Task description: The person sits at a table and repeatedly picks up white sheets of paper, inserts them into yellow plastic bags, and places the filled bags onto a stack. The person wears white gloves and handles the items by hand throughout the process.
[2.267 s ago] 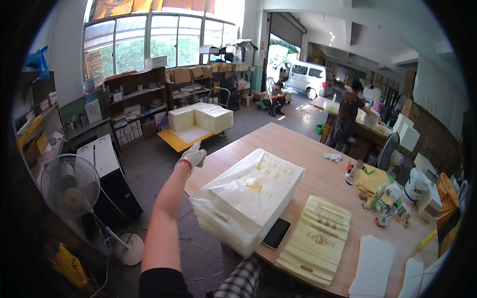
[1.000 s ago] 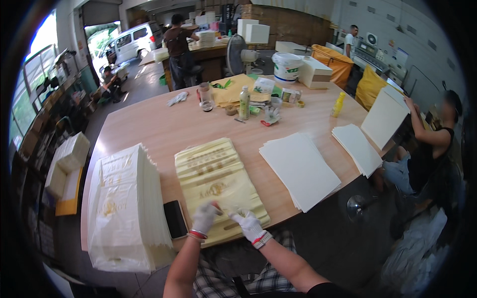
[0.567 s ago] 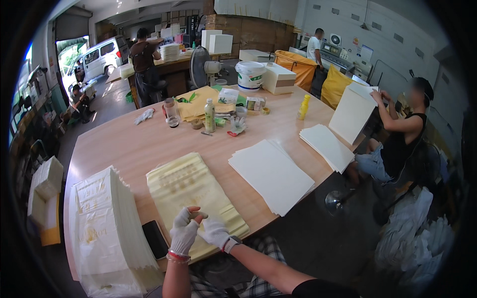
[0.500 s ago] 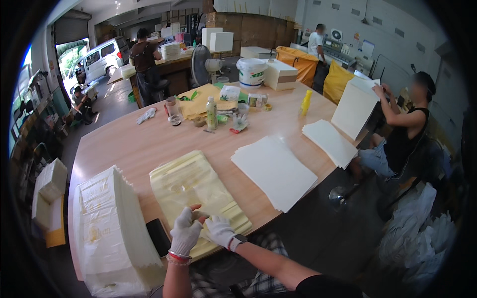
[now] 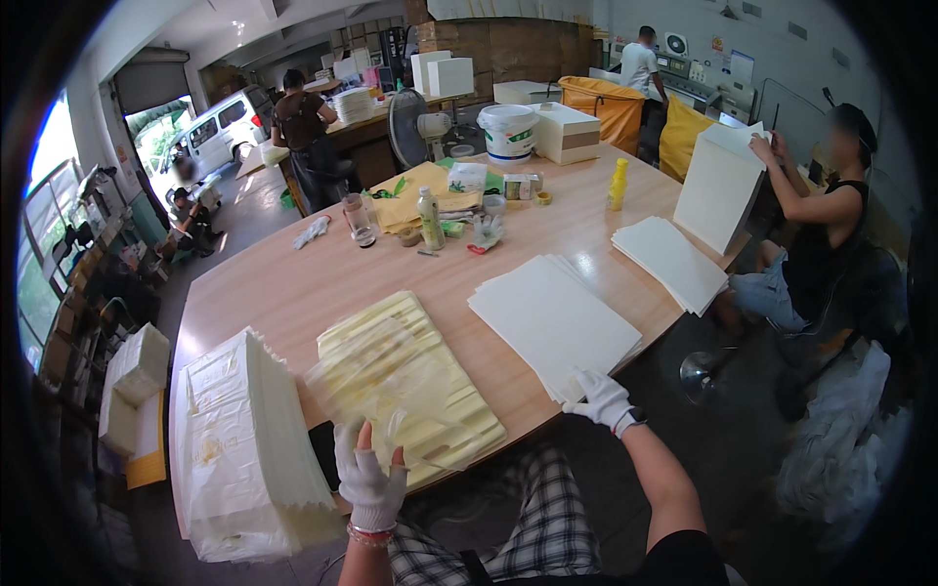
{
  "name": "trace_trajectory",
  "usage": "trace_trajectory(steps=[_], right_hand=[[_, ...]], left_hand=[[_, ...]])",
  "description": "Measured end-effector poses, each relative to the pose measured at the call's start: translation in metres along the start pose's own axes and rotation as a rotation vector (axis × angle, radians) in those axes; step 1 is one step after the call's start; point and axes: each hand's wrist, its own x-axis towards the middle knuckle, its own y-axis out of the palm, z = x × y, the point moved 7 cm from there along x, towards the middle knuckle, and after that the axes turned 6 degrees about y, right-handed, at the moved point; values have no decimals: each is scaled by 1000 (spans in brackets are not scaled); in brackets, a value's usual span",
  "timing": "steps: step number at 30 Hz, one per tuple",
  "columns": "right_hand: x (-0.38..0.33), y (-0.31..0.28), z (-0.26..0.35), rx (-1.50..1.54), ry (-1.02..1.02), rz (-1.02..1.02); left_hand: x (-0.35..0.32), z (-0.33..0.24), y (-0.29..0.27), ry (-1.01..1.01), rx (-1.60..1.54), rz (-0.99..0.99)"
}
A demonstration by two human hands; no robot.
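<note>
My left hand [image 5: 371, 479], in a white glove with thumb and forefinger bare, is raised open beside the near left edge of a pale yellow pile of flat plastic bags [image 5: 459, 410]. A loose, see-through plastic bag [image 5: 362, 366] lies askew over this pile, its left end blurred. My right hand [image 5: 600, 402], also gloved, reaches to the near corner of a fanned stack of white sheets [image 5: 552, 313]. Its fingers look apart around that corner; whether they touch a sheet is unclear.
A tall plastic-wrapped stack [image 5: 225, 449] stands at left, beside a partly hidden black phone [image 5: 324, 454]. A bottle [image 5: 430, 220], a white bucket [image 5: 508, 134] and a yellow bottle [image 5: 617, 186] stand farther back. At right a co-worker [image 5: 821, 215] handles a white board [image 5: 718, 186].
My right hand has left the yellow pile and moved right to the white sheets. My left hand has lowered and opened. The clear bag has shifted up and left over the pile. The view has turned slightly.
</note>
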Motion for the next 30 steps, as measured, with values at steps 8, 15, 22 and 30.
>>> trace_trajectory(steps=[8,15,22,30], right_hand=[[28,3,-23,190,-59,-115],[-84,-65,141,-21,-604,-68],[-107,35,-23,1173,354,46],[-128,72,143,1477,368,-49]], left_hand=[[-51,-79,97,-305,-979,596],[-125,-116,232,-1672,-1999,604],[-115,-68,150,-660,-1174,1134],[-145,-135,116,92,104,691]])
